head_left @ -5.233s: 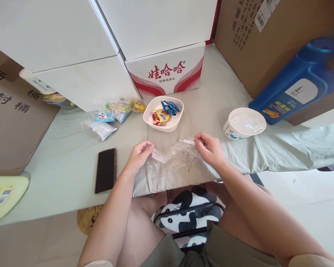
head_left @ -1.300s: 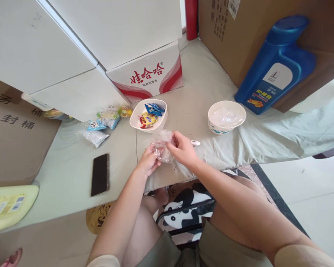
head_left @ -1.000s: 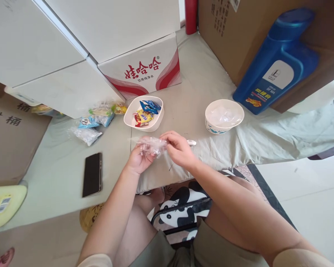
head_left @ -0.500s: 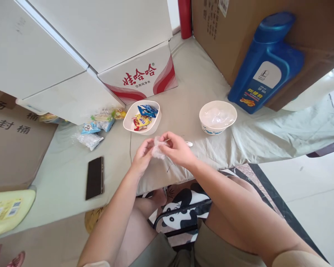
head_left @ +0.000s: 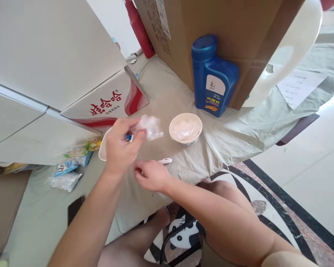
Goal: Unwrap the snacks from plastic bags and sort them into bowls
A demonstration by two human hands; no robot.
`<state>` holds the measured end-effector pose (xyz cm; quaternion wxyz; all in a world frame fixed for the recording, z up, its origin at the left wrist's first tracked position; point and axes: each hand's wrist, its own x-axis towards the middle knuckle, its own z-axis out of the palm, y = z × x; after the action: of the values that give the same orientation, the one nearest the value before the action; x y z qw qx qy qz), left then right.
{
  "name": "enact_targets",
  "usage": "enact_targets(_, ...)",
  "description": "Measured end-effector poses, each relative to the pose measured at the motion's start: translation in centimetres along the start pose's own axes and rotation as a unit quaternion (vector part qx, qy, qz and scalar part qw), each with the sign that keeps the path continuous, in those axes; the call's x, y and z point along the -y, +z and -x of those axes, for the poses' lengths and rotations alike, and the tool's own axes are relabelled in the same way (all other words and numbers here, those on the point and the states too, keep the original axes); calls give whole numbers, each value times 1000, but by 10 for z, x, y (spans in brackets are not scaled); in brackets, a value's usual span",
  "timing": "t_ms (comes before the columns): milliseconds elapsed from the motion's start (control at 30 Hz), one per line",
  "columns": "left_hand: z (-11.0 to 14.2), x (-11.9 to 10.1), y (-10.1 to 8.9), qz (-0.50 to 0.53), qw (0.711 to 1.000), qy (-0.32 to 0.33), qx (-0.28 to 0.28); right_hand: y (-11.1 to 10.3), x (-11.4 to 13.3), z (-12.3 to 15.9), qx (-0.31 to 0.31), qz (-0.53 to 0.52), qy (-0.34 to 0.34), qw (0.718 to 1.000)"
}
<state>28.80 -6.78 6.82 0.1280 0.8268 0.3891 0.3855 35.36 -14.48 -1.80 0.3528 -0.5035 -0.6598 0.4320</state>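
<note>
My left hand (head_left: 124, 146) is raised in front of the white bowl and pinches a crumpled piece of clear plastic film (head_left: 150, 127) between thumb and fingers. Below it, low over the cloth, my right hand (head_left: 151, 174) has its fingers curled in, and nothing shows between them. A small white tool (head_left: 165, 161) lies just beyond the right hand, partly hidden by it. To the right, a round cream bowl (head_left: 186, 128) holds more clear plastic. The white bowl (head_left: 102, 148) with small snack packets is mostly covered by my left hand.
Snack bags (head_left: 68, 168) and a dark phone (head_left: 75, 207) lie to the left. A red and white carton (head_left: 105, 102) stands behind. A blue bottle (head_left: 214, 81) leans by a large cardboard box (head_left: 178, 44). The cloth-covered surface (head_left: 219, 148) drops off toward my knees.
My hands have come apart. The left has lifted the plastic film up and toward the cream bowl, while the right has let go of it. The view has turned right.
</note>
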Motion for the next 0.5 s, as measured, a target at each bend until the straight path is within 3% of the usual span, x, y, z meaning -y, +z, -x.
enact_targets(67,-21,-26,23,-5,997,29,69,2,3,5,38,66,-35,996)
enact_targets(133,-37,-47,47,-80,974,43,209,2,3,8,72,105,-56,990)
enact_targets(200,-47,-60,71,-152,915,39,370,0,2,10,98,124,-65,985)
enact_targets(267,-55,-67,93,-208,849,7,485,-3,-1,9,106,135,-65,983)
enact_targets(367,-61,-69,121,-258,778,-33,573,-7,-4,5,93,138,-70,984)
enact_targets(500,-62,-65,147,-272,739,-17,616,-6,-6,0,72,116,-87,987)
